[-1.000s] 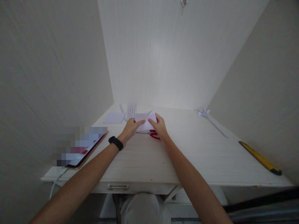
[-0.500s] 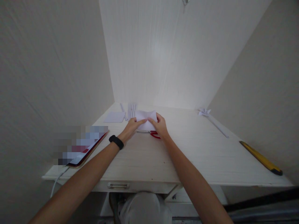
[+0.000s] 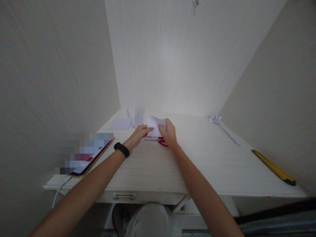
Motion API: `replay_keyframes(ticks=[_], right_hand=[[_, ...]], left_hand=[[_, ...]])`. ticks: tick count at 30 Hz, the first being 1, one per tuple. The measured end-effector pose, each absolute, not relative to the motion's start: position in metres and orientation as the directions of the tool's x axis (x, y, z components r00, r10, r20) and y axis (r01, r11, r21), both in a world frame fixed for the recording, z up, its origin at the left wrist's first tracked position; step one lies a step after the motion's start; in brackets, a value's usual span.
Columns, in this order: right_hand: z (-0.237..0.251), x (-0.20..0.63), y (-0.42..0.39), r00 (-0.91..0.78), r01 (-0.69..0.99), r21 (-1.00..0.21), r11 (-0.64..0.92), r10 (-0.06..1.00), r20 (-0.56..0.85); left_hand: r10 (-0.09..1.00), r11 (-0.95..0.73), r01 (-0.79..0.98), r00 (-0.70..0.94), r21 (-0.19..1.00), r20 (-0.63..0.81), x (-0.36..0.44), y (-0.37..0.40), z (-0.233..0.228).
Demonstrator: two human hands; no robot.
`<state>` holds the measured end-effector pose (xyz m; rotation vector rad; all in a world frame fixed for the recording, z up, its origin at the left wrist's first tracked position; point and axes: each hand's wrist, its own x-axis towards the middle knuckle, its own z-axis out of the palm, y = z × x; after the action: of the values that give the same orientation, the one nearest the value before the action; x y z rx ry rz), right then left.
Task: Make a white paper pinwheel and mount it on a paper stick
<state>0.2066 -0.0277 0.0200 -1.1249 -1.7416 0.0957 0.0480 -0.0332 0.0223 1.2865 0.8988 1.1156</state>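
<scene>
A small sheet of white paper [image 3: 155, 126], slightly bent, is held up over the desk between both hands. My left hand [image 3: 140, 132], with a black band on its wrist, pinches the paper's left edge. On the other side my right hand [image 3: 170, 132] grips the right edge, thumb on the near face and fingers behind. Just below the paper, red-handled scissors [image 3: 163, 142] lie on the desk with their blades pointing left; part of them is hidden by the right hand.
Several thin rolled paper sticks [image 3: 139, 117] and a paper sheet [image 3: 120, 123] lie at the back left. A paper pinwheel [image 3: 215, 119] on a stick rests at the back right. A yellow box cutter [image 3: 274, 168] lies by the right wall; a tablet-like device [image 3: 92, 158] with a cable stands left.
The paper has turned and shifted slightly right, and its surface is bent differently. My left thumb has drawn back to the left edge. More of the scissors shows.
</scene>
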Motion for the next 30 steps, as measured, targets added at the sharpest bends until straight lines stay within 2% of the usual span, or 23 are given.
replay_keyframes(ticks=[4, 7, 13, 18, 25, 30], right_hand=[[0.024, 0.208, -0.032, -0.223, 0.702, -0.337, 0.627, 0.643, 0.733], [0.028, 0.209, -0.036, -0.317, 0.697, -0.246, 0.674, 0.597, 0.737], [0.029, 0.210, -0.039, -0.385, 0.712, -0.203, 0.672, 0.615, 0.688], [0.026, 0.211, -0.037, -0.413, 0.735, -0.153, 0.660, 0.615, 0.672], [0.024, 0.212, -0.033, -0.502, 0.764, -0.043, 0.644, 0.635, 0.588], [0.023, 0.211, -0.035, -0.537, 0.741, -0.031, 0.671, 0.620, 0.573]], left_hand=[[0.954, -0.022, -0.209, 0.289, 0.978, 0.083, 0.046, -0.031, 0.020], [0.958, 0.010, -0.237, 0.281, 0.971, 0.059, 0.046, -0.030, 0.020], [0.975, 0.025, -0.269, 0.220, 0.963, 0.036, 0.047, -0.031, 0.025], [0.956, 0.109, -0.363, 0.294, 0.926, 0.002, 0.046, -0.031, 0.030], [0.936, 0.047, -0.258, 0.348, 0.965, 0.047, 0.045, -0.035, 0.030], [0.947, -0.006, -0.182, 0.315, 0.983, 0.064, 0.045, -0.035, 0.026]])
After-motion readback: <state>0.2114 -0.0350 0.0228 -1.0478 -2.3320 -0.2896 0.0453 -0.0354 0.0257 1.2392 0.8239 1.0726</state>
